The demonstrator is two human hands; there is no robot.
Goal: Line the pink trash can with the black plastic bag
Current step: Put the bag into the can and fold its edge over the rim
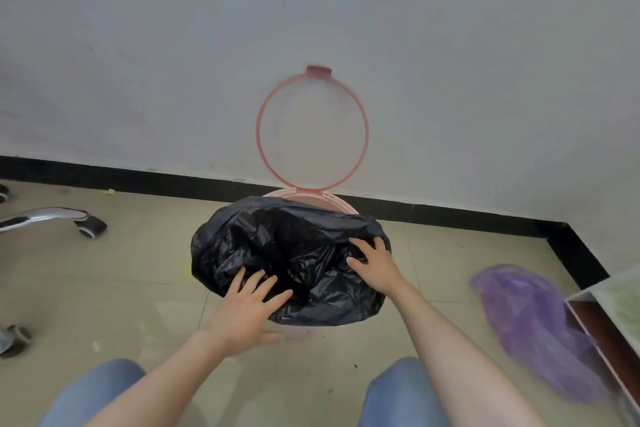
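The pink trash can (304, 199) stands on the floor by the wall, only its far rim showing. Its pink ring lid (311, 128) is flipped up against the wall. The black plastic bag (287, 253) is draped over the can's mouth, crumpled, and hides most of the can. My left hand (247, 308) lies flat on the bag's near left side with fingers spread. My right hand (375, 262) presses on the bag's right side, fingers spread too. Neither hand pinches the plastic.
A purple plastic bag (530, 329) lies on the floor at the right, beside a white cabinet edge (602, 340). Chrome chair legs with castors (69, 222) stand at the left. A black skirting strip (450, 215) runs along the wall. My knees in blue jeans fill the bottom.
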